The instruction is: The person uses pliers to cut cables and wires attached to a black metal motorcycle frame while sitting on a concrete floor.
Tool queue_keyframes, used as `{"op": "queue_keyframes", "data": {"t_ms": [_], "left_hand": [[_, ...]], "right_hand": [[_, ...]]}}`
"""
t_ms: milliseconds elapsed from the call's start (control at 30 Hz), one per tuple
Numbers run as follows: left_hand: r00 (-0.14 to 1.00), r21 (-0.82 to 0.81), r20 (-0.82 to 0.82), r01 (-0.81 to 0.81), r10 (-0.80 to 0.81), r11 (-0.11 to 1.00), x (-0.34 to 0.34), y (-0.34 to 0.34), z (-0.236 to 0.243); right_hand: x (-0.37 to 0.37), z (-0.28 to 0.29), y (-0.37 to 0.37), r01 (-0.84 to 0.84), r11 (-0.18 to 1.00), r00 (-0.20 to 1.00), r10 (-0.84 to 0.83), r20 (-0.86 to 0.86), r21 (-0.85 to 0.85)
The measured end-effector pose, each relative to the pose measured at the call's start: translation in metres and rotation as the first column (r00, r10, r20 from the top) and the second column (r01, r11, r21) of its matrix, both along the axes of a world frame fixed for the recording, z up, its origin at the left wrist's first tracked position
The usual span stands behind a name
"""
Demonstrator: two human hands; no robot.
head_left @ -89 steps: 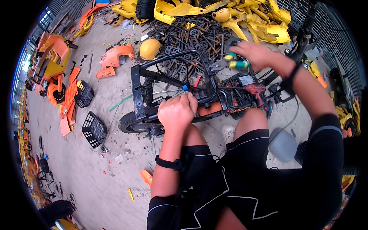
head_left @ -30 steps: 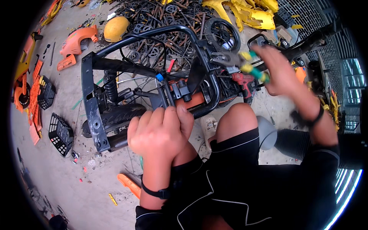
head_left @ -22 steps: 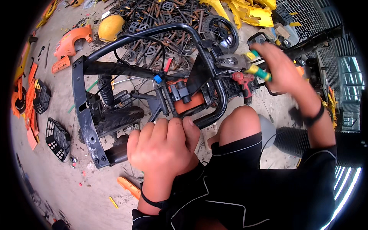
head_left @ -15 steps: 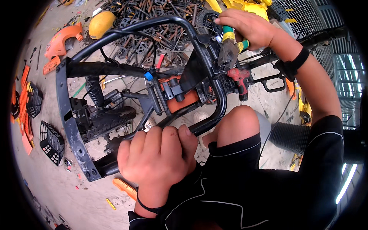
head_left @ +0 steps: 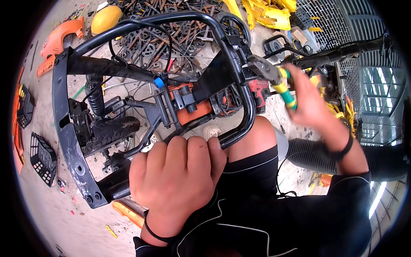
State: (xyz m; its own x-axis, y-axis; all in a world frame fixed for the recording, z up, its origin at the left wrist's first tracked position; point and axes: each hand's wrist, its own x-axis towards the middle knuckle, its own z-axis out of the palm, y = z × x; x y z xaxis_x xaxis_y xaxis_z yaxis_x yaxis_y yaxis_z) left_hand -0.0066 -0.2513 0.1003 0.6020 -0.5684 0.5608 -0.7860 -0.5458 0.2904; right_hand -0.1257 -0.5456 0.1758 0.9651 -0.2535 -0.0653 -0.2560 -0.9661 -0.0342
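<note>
A sandy concrete floor (head_left: 51,205) strewn with scrap spreads out below: a heap of rusty metal parts (head_left: 171,38) at the top, yellow plastic shells (head_left: 265,15) beyond it, orange plastic pieces (head_left: 58,40) and black mesh baskets (head_left: 42,158) on the left. Across the middle lies a black tubular frame (head_left: 141,30) of a small vehicle, with a tyre (head_left: 109,132) and an orange block (head_left: 190,107) inside it. The frame's long axis runs left to right, with its curved end tube bending down against the person's bare knee (head_left: 252,139). The left hand (head_left: 177,180) is closed in a fist over the frame's lower tube, fingers wrapped around it, just in front of the body. The right hand (head_left: 310,103) is closed around the green and yellow handles of a pair of pliers (head_left: 274,79), whose nose points left and touches the upper right corner of the frame. So the spot being worked lies up and to the right, nearer the right hand; the left hand is well apart from it, lower on the frame.
</note>
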Motion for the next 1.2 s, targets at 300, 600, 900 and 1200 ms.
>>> {"op": "queue_keyframes", "data": {"t_ms": [300, 600, 900, 1200], "left_hand": [[0.993, 0.012, -0.105, 0.051, -0.05, 0.999, -0.003, 0.004, 0.004], [0.986, 0.024, -0.141, 0.095, -0.091, 0.995, -0.001, 0.009, 0.004], [0.99, -0.017, -0.115, 0.077, -0.079, 0.997, 0.0, 0.008, 0.002], [0.987, -0.005, -0.134, 0.084, -0.084, 0.996, -0.001, 0.007, 0.0]], "right_hand": [[0.129, 0.012, -0.102, -0.578, 0.813, 0.809, 0.559, -0.184, -0.071], [-0.024, -0.018, 0.069, 0.32, 0.941, 0.947, -0.317, -0.045, 0.112], [0.019, 0.006, -0.023, -0.202, 0.958, 0.979, 0.2, -0.034, -0.204], [0.191, 0.035, -0.085, -0.881, 0.427, 0.473, 0.823, -0.316, -0.205]]}}
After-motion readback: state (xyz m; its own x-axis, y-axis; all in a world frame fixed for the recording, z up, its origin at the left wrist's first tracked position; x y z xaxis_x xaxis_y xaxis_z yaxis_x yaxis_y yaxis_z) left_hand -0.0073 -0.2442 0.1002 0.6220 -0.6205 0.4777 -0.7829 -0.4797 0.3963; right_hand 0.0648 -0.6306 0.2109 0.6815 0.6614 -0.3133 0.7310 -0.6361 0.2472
